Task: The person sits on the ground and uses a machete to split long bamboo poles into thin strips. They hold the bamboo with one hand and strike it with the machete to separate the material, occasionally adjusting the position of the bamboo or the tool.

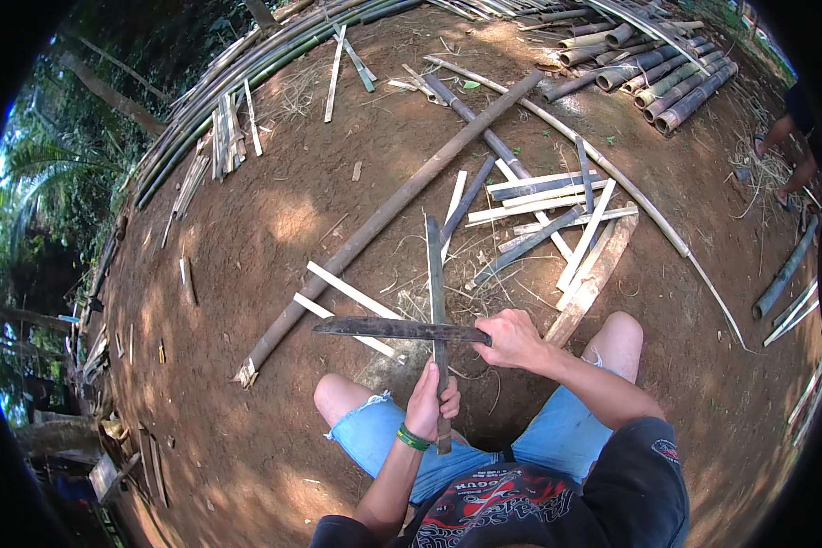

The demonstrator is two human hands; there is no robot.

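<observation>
1. Where the bamboo strip (436,301) stands between the knees, bare dirt ground (247,411) lies open to its left; a heap of cut slats (557,215) crowds its upper right.
2. Strip long axis: near vertical, far end pointing away from the person, crossing a long pole (393,210).
3. Left hand (426,402): grip closed around the strip's lower part.
4. Right hand (511,338): grip closed on the machete (402,329) handle; blade horizontal across the strip, tip pointing left.
5. Strip appearance: narrow, grey-green, weathered.
</observation>
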